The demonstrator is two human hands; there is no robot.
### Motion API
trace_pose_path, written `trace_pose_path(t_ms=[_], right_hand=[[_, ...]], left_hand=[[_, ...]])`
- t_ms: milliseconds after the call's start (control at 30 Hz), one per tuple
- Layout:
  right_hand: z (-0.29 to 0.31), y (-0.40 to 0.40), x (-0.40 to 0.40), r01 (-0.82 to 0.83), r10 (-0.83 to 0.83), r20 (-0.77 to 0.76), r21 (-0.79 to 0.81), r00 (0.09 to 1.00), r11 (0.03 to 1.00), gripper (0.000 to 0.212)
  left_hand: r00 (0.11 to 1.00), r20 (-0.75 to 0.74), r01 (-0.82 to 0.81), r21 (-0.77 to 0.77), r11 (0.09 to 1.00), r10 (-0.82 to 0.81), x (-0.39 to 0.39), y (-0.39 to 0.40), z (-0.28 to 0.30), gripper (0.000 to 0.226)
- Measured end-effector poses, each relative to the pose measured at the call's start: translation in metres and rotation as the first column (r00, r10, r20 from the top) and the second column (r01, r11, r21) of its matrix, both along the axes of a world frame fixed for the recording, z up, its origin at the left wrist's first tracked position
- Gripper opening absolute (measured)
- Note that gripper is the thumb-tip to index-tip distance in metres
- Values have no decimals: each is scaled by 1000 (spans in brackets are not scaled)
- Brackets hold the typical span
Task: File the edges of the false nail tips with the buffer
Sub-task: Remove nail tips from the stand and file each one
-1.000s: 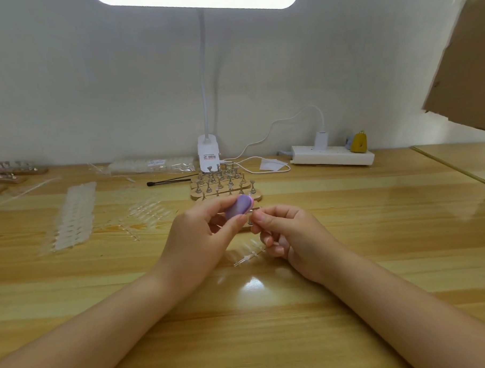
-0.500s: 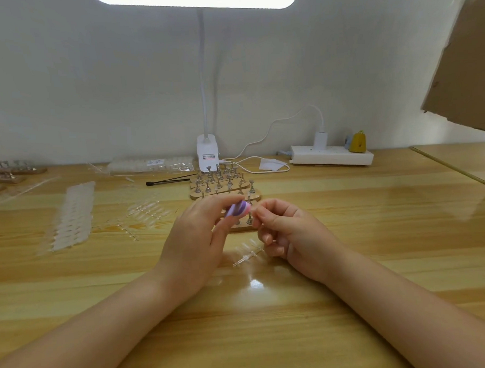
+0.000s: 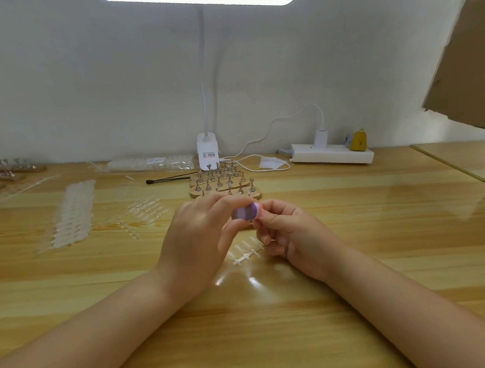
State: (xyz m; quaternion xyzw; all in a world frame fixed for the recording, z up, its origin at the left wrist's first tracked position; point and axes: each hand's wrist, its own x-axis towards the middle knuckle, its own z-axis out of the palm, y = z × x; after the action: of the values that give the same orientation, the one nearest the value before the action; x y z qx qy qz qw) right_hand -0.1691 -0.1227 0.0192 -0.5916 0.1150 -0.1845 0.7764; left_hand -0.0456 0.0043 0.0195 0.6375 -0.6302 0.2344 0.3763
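1. The left hand (image 3: 195,238) is raised above the wooden table (image 3: 349,234), near the centre of the head view. Its thumb and fingers curl round a small purple buffer (image 3: 245,211) and grip it at the fingertips.
2. The buffer shows a rounded purple face with a pink edge on its right side. That edge sits against the fingertips of the right hand (image 3: 290,234).
3. The right hand is curled, thumb and forefinger pinched together at the buffer's pink edge. Whatever it pinches is too small and blurred to make out, so whether a nail tip is between the fingers cannot be told.
4. A clear strip of false nail tips (image 3: 245,252) lies flat on the table just below and between the two hands, apart from the buffer.
5. Further loose clear nail tips (image 3: 146,209) lie on the table to the left of the left hand. A long white sheet of nail tips (image 3: 73,213) lies further left.
6. Wooden stands with metal pegs (image 3: 224,181) sit just behind the hands. A black-tipped stick (image 3: 166,180) lies to their left.
7. A white lamp base (image 3: 208,152) stands at the back wall. A white power strip (image 3: 331,155) lies to its right, with a plug and a yellow object (image 3: 359,139) on it.
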Motion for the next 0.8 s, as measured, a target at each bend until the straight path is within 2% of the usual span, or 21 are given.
trace_pose_path(t_ms=[100, 200, 267, 333, 400, 533, 600, 700, 800], right_hand=[[1, -2, 0, 4, -4, 11, 51, 1000, 999, 4], [0, 0, 0, -21, 21, 9, 2, 1000, 1000, 9], [0, 0, 0, -45, 45, 2, -16, 999, 999, 11], [1, -3, -2, -61, 61, 5, 12, 998, 998, 8], [2, -4, -2, -72, 72, 18, 31, 997, 997, 6], [-1, -2, -1, -80, 79, 41, 7, 996, 997, 5], [-1, -3, -2, -76, 75, 51, 24, 996, 997, 4], [0, -5, -3, -55, 52, 62, 50, 997, 997, 3], [-1, -3, -2, -55, 55, 48, 1, 997, 998, 4]], left_hand=[[994, -11, -106, 16, 994, 106, 6, 0, -2, 28], [1000, 28, -1, -65, 998, 3, 3, 1, 0, 29], [997, 68, 22, -41, 999, -19, 0, 1, 1, 27], [997, 74, -24, 2, 1000, 23, 2, 1, -1, 29], [997, 46, -64, 2, 998, 64, 5, 1, -3, 35], [1000, 7, 16, -78, 997, -15, -1, 0, -1, 28], [1000, 12, 2, -56, 998, -1, -2, -1, -2, 28], [996, -57, -76, -10, 997, 75, 2, -1, -3, 27], [996, -87, -12, -61, 998, 7, 0, 0, 0, 26]])
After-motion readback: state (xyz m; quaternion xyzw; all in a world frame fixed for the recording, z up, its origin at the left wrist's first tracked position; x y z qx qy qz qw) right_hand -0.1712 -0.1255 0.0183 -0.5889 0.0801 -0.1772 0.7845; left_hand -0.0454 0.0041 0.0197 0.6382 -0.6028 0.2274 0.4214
